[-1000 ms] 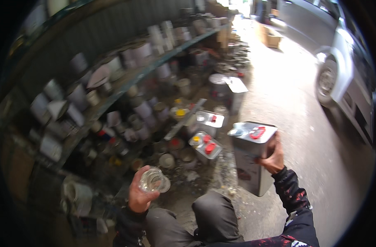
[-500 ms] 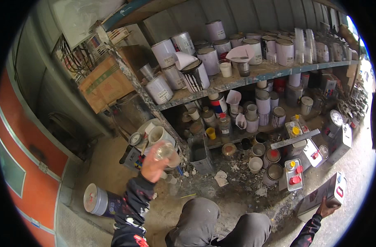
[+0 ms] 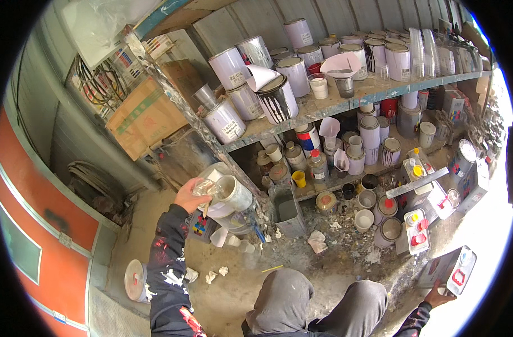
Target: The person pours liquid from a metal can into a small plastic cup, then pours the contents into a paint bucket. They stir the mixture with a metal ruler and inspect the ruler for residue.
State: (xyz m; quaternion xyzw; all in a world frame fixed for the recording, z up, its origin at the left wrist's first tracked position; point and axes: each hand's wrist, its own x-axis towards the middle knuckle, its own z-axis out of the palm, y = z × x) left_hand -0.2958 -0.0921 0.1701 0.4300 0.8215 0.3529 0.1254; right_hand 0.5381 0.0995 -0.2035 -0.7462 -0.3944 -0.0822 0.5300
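My left hand (image 3: 188,197) is closed around a clear plastic cup (image 3: 208,189), tilted beside the rim of a white, paint-stained pot (image 3: 236,192). That pot stands with other containers at the foot of the shelf's left post. What the cup contains, if anything, I cannot make out. Far to the right, my right hand (image 3: 438,295) rests against the near side of a rectangular metal can (image 3: 448,271) with a red handle and a pale cap. Its fingers are partly hidden by the can, but they bend around its edge.
Pale paint cans (image 3: 293,76) crowd the upper shelf (image 3: 352,105), with stacked clear cups (image 3: 417,53) at its right. Bottles and pots fill the lower level. A grey square bin (image 3: 287,210) stands below. Another metal can (image 3: 417,231) and a lidded pail (image 3: 135,279) sit on the floor.
My left hand has carried the clear cup leftward to the white pot's rim and tilted it. The whole view has shifted a little; my right hand stays at the metal can.
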